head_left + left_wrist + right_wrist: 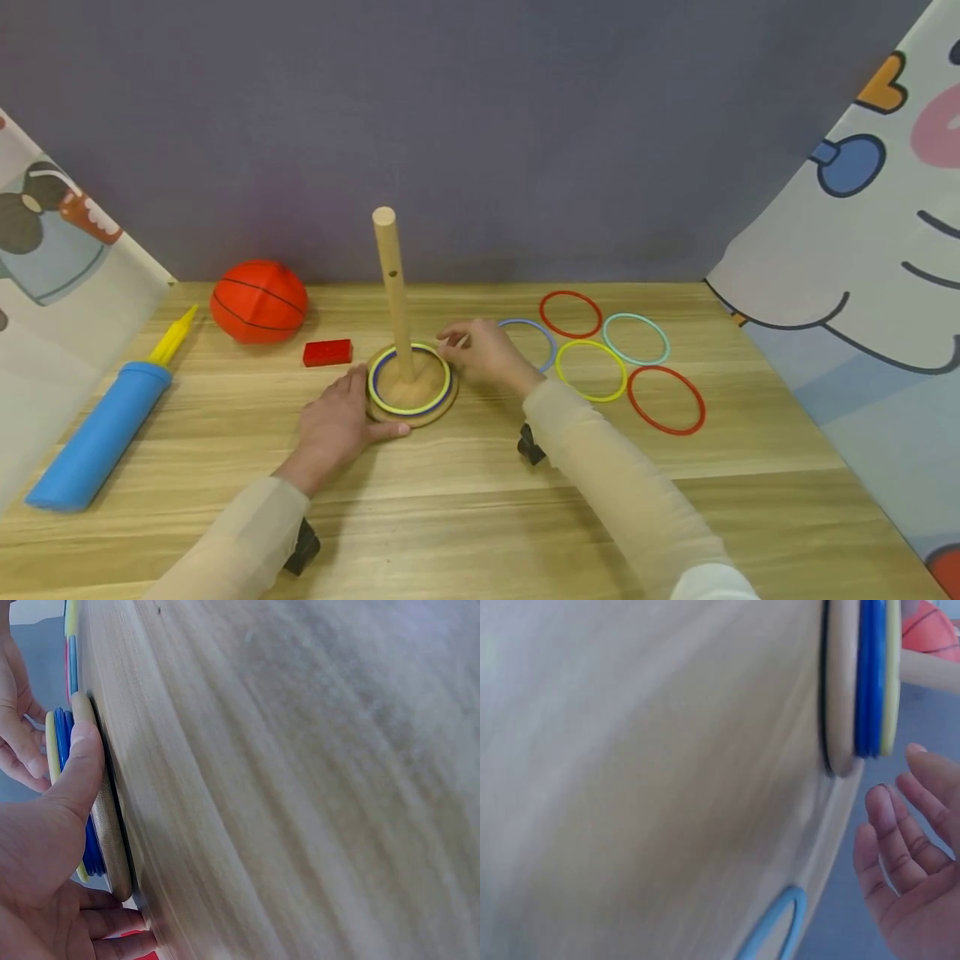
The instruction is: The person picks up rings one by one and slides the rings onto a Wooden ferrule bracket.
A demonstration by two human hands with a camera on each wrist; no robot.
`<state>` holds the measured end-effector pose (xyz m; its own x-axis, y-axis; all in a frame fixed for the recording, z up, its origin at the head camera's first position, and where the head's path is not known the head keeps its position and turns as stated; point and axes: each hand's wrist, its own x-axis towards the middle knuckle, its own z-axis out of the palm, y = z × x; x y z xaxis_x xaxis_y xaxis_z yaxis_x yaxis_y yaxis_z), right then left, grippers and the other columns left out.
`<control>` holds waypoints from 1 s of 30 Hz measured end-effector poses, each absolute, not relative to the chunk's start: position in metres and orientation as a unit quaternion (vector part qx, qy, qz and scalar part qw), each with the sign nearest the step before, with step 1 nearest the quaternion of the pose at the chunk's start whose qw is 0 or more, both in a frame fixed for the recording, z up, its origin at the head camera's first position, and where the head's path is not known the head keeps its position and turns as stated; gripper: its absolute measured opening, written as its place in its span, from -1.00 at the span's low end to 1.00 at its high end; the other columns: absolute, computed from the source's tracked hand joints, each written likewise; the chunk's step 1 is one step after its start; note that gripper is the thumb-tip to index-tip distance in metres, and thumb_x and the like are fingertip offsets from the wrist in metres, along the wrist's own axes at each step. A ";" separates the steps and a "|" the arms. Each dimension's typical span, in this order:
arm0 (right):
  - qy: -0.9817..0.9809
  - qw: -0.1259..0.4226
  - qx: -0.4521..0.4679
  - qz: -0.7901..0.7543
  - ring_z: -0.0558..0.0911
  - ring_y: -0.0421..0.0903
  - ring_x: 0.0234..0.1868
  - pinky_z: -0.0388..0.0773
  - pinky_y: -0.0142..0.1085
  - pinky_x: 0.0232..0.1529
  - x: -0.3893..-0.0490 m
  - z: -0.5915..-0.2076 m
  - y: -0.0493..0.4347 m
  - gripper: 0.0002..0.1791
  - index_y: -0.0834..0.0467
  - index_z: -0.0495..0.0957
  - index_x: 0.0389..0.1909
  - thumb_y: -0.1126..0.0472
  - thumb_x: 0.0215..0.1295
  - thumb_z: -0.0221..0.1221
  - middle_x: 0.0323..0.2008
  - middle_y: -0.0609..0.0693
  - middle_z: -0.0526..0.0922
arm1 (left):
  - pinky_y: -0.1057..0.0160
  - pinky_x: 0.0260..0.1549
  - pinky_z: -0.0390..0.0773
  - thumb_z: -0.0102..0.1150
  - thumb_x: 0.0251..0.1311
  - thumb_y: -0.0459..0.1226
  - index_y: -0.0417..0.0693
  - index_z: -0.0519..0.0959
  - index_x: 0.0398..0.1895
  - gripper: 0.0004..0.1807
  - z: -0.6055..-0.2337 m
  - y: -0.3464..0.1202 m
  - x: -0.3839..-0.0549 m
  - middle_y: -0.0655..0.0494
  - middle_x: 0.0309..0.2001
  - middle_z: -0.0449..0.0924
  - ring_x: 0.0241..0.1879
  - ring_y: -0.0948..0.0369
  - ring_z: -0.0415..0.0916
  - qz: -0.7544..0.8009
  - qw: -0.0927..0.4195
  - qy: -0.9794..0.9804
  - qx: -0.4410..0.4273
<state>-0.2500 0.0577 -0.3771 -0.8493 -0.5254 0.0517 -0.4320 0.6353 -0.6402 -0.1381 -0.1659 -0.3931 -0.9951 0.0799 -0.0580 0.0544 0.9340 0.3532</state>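
Observation:
A wooden ring-toss stand has a round base (423, 385) and an upright peg (393, 287). A pale yellow ring (892, 690) lies on top of stacked blue rings (871, 682), all round the peg's foot. My left hand (333, 427) grips the base's rim from the left, thumb along its front edge (79, 769) and fingers around its left side. My right hand (482, 354) hovers at the right side of the stack, fingers loosely bent and holding nothing. In the right wrist view its fingertips (881, 806) are apart from the rings.
To the right lie a light blue ring (551, 346), two red rings (572, 336) (675, 432), a yellow ring (592, 400) and a mint ring (648, 363). At left are a red ball (258, 302), a red block (327, 352) and a blue pump (105, 437). A grey panel (480, 142) stands behind.

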 end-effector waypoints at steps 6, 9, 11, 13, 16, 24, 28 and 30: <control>0.895 0.095 -0.280 -0.333 0.69 -0.10 -0.22 0.61 -0.31 -0.15 -0.251 -0.367 0.076 -0.65 0.19 0.67 0.15 0.19 0.39 0.31 -0.16 0.02 0.75 | -0.29 0.02 0.51 0.47 -0.05 0.28 -0.45 0.14 0.47 0.28 -0.394 -0.166 -0.138 -0.40 0.40 0.30 0.31 -0.29 0.36 0.179 0.037 0.983 0.034; 0.897 0.113 -0.275 -0.328 0.70 -0.09 -0.18 0.62 -0.27 -0.17 -0.248 -0.359 0.088 -0.61 0.15 0.64 0.20 0.16 0.40 0.30 -0.11 -0.01 0.73 | -0.29 0.02 0.52 0.48 -0.05 0.28 -0.45 0.14 0.47 0.28 -0.394 -0.166 -0.139 -0.41 0.39 0.31 0.30 -0.30 0.37 0.179 0.038 0.983 0.035; 0.895 0.121 -0.271 -0.333 0.69 -0.09 -0.15 0.63 -0.23 -0.15 -0.245 -0.354 0.097 -0.58 0.15 0.62 0.23 0.14 0.41 0.29 -0.08 -0.01 0.72 | -0.30 0.02 0.51 0.48 -0.06 0.27 -0.45 0.14 0.47 0.28 -0.394 -0.166 -0.139 -0.42 0.39 0.30 0.30 -0.30 0.36 0.180 0.038 0.982 0.034; 0.894 0.125 -0.265 -0.340 0.69 -0.09 -0.13 0.64 -0.20 -0.11 -0.243 -0.350 0.107 -0.56 0.14 0.61 0.25 0.11 0.40 0.30 -0.05 -0.01 0.72 | -0.30 0.03 0.50 0.49 -0.06 0.27 -0.45 0.13 0.47 0.28 -0.394 -0.166 -0.139 -0.41 0.39 0.30 0.30 -0.30 0.36 0.180 0.038 0.982 0.034; 0.887 0.124 -0.267 -0.356 0.70 -0.05 -0.12 0.63 -0.14 -0.04 -0.240 -0.346 0.122 -0.54 0.18 0.60 0.25 0.12 0.39 0.31 -0.05 0.02 0.71 | -0.30 0.03 0.50 0.48 -0.06 0.28 -0.45 0.14 0.47 0.28 -0.395 -0.167 -0.139 -0.41 0.39 0.31 0.30 -0.30 0.36 0.179 0.034 0.983 0.037; 0.893 0.109 -0.260 -0.351 0.64 0.03 0.00 0.57 -0.03 0.06 -0.231 -0.339 0.157 -0.55 0.11 0.60 0.26 0.12 0.40 0.30 0.02 0.07 0.69 | -0.29 0.01 0.52 0.48 -0.07 0.28 -0.47 0.16 0.44 0.27 -0.396 -0.169 -0.140 -0.43 0.36 0.33 0.29 -0.31 0.38 0.174 0.026 0.983 0.044; 0.901 0.089 -0.260 -0.336 0.65 0.04 0.00 0.57 -0.01 0.05 -0.226 -0.337 0.175 -0.56 0.13 0.62 0.23 0.13 0.37 0.33 -0.01 0.04 0.70 | -0.29 0.00 0.53 0.48 -0.07 0.29 -0.47 0.17 0.44 0.27 -0.396 -0.168 -0.139 -0.43 0.35 0.35 0.28 -0.30 0.39 0.173 0.023 0.983 0.047; 0.902 0.081 -0.260 -0.335 0.66 0.04 -0.01 0.59 -0.02 0.02 -0.222 -0.337 0.184 -0.56 0.15 0.62 0.22 0.15 0.36 0.33 -0.02 0.04 0.71 | -0.28 0.00 0.53 0.48 -0.06 0.28 -0.46 0.17 0.44 0.26 -0.395 -0.168 -0.139 -0.42 0.35 0.35 0.29 -0.30 0.39 0.173 0.023 0.984 0.047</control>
